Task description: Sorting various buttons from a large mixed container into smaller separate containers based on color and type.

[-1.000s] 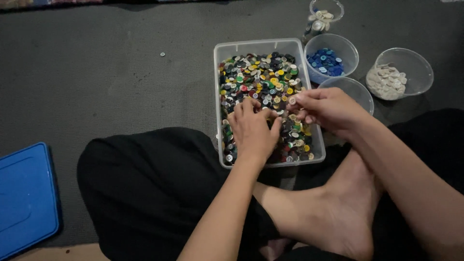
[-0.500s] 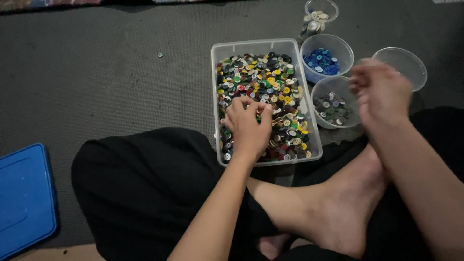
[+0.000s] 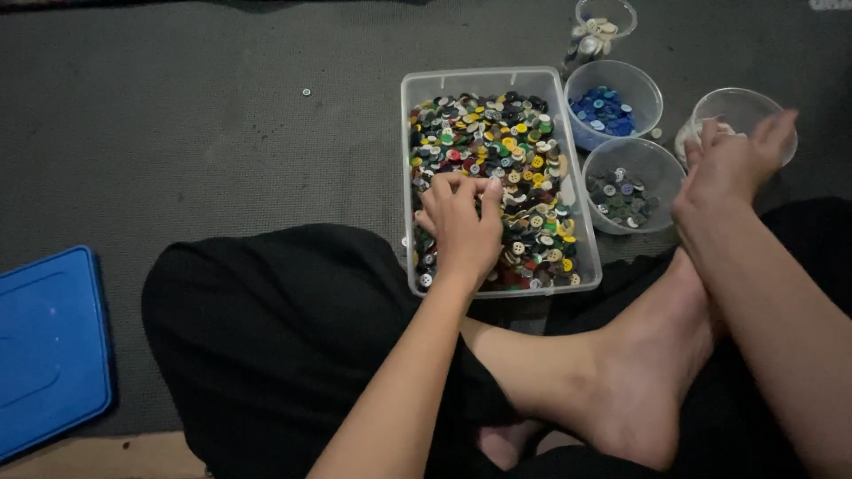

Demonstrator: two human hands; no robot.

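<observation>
A clear plastic bin [image 3: 484, 78] full of mixed coloured buttons [image 3: 497, 142] lies on the grey mat in front of my crossed legs. My left hand [image 3: 461, 222] rests in the near part of the bin, fingers bent, tips on the buttons. My right hand [image 3: 728, 168] hangs over the near rim of a clear cup [image 3: 741, 102] holding white buttons, at the right. Its fingers point down and hide whatever is between them. Between bin and right hand stand a cup of blue buttons [image 3: 612, 106] and a cup of grey buttons [image 3: 626, 191].
Another clear cup with cream buttons [image 3: 603, 22] stands at the far edge. A blue lid [image 3: 49, 346] lies on the floor at the left. One stray button [image 3: 306, 91] lies on the mat. My bare foot [image 3: 639, 381] crosses below the bin.
My right hand left the bin and moved right, past the grey-button cup, to the white-button cup. My left hand stayed in the bin, shifting only slightly.
</observation>
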